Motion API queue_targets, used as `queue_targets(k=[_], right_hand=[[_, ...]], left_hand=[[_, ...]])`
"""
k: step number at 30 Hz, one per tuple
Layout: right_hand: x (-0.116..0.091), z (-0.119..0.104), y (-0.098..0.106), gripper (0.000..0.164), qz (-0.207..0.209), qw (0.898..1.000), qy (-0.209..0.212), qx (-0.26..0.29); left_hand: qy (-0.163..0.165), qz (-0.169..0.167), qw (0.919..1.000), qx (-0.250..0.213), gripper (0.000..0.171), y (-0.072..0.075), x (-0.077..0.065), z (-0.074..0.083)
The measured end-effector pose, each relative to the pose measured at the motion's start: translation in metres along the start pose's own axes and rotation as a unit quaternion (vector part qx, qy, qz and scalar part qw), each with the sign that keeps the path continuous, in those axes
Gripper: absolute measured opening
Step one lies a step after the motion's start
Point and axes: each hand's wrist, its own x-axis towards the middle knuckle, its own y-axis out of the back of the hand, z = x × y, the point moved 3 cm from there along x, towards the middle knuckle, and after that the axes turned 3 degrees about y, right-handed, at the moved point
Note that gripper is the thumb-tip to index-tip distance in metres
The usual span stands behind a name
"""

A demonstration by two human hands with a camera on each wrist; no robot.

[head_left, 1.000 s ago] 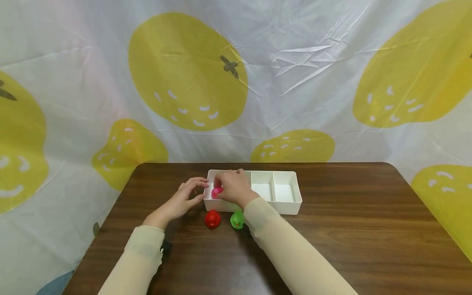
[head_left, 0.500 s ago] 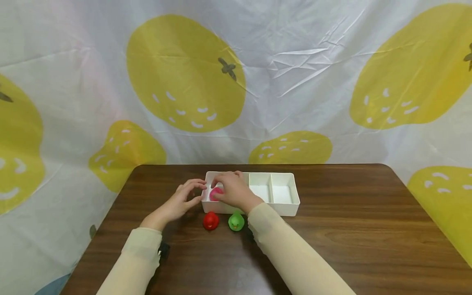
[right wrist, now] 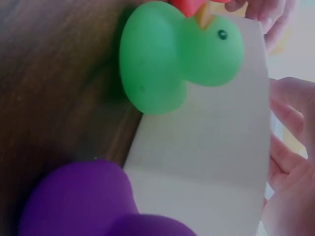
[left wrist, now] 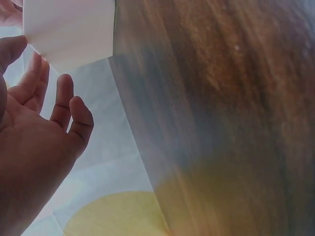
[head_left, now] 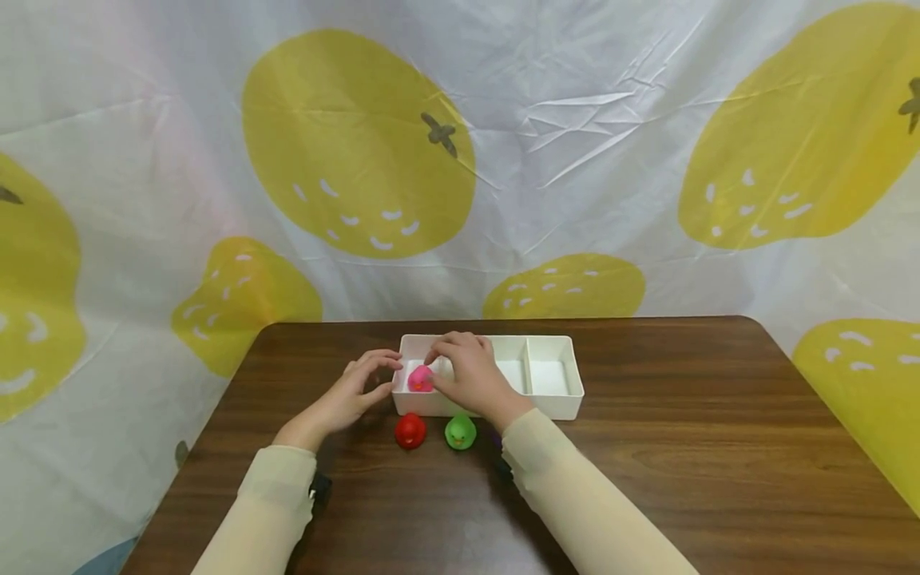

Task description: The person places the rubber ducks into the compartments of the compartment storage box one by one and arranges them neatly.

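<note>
Wooden table (head_left: 683, 423) | pink duck (head_left: 419, 378) in white tray (head_left: 503, 406) | left fingers (head_left: 378, 358) spread | right fingers (head_left: 442, 349) parted beside duck

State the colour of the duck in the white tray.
The duck is pink; head view shows it best.

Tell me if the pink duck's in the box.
In: the head view shows the pink duck within the leftmost compartment of the box.

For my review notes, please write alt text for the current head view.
Pink duck in the leftmost compartment of a white box, right hand beside it, left hand at the box's left end. Red duck and green duck on the table in front.
</note>
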Motion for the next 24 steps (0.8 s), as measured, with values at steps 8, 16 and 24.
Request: queue_targets(k=[8, 16, 24], right_hand=[[-0.007, -0.002, 0.014, 0.023, 0.006, 1.000, -0.016, -0.023], [-0.014, 0.003, 0.022, 0.024, 0.022, 0.999, -0.016, -0.029], [-0.023, 0.000, 0.029, 0.022, 0.036, 0.999, -0.004, -0.026]], left_hand=[[-0.004, 0.005, 1.0000, 0.006, 0.032, 0.001, 0.002, 0.001], [0.002, 0.005, 1.0000, 0.006, 0.032, 0.001, 0.003, 0.003], [0.009, 0.002, 1.0000, 0.000, 0.031, -0.001, 0.001, -0.001]])
